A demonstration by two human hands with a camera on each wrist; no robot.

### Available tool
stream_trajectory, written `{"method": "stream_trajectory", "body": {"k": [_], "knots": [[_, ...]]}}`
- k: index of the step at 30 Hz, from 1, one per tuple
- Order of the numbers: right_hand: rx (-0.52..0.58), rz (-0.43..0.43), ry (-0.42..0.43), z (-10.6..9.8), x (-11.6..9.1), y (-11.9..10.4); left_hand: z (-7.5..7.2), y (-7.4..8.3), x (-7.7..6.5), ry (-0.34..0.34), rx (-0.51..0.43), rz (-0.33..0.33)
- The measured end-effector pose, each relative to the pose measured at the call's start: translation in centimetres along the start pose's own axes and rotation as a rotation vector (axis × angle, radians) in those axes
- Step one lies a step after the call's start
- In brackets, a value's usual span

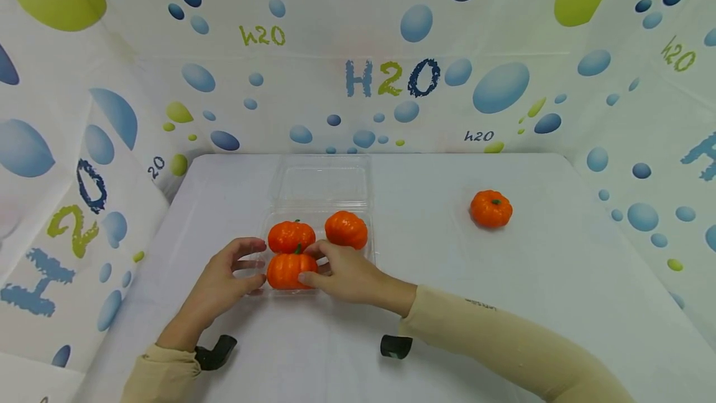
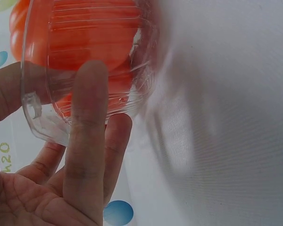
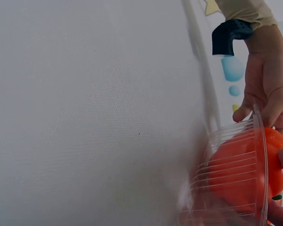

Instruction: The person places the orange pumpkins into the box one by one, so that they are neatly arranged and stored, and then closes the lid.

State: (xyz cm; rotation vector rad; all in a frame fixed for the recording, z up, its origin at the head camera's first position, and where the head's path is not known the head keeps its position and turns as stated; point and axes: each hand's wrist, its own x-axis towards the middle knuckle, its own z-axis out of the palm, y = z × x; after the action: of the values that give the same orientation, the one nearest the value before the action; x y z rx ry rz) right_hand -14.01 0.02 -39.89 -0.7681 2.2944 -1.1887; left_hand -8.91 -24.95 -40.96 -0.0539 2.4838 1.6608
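Note:
A clear plastic clamshell box (image 1: 375, 254) lies on the table with its lid (image 1: 321, 185) folded back. Inside its base sit an orange toy pumpkin (image 1: 291, 236) at the back left and another pumpkin (image 1: 347, 229) at the back right. My right hand (image 1: 352, 275) pinches a front-left pumpkin (image 1: 284, 272) between thumb and fingers, its green stem upward. At the box's left side, my left hand (image 1: 224, 275) has its fingers spread apart. The left wrist view shows those fingers (image 2: 87, 136) around the ribbed box wall, with orange pumpkin visible through it.
A separate pumpkin (image 1: 491, 209) stands on the right part of the white-covered table (image 1: 447, 254). Patterned sheets (image 1: 313, 92) rise behind the table and at both sides. Dark wrist camera mounts (image 1: 396, 347) hang beneath the forearms.

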Motion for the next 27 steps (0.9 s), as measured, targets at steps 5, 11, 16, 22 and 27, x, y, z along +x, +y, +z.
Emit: {"method": "stream_trajectory", "body": {"k": [5,11,16,22,27], "knots": [[-0.041,-0.02,-0.001,0.22,0.25,0.06,-0.02,-0.16,0.04,0.0,-0.006,0.002],[-0.111,-0.034,0.003,0.51,0.4,0.06,-0.03,-0.27,0.1,-0.005,-0.016,-0.009],[-0.134,-0.03,0.007,0.6,0.38,0.1,-0.06,-0.09,0.06,-0.004,-0.012,-0.013],[-0.15,-0.031,0.004,0.55,0.34,0.18,-0.03,0.05,0.02,-0.002,-0.015,-0.011],[-0.136,-0.037,0.002,0.43,0.08,0.28,0.02,0.06,0.01,0.004,-0.013,0.003]]}}
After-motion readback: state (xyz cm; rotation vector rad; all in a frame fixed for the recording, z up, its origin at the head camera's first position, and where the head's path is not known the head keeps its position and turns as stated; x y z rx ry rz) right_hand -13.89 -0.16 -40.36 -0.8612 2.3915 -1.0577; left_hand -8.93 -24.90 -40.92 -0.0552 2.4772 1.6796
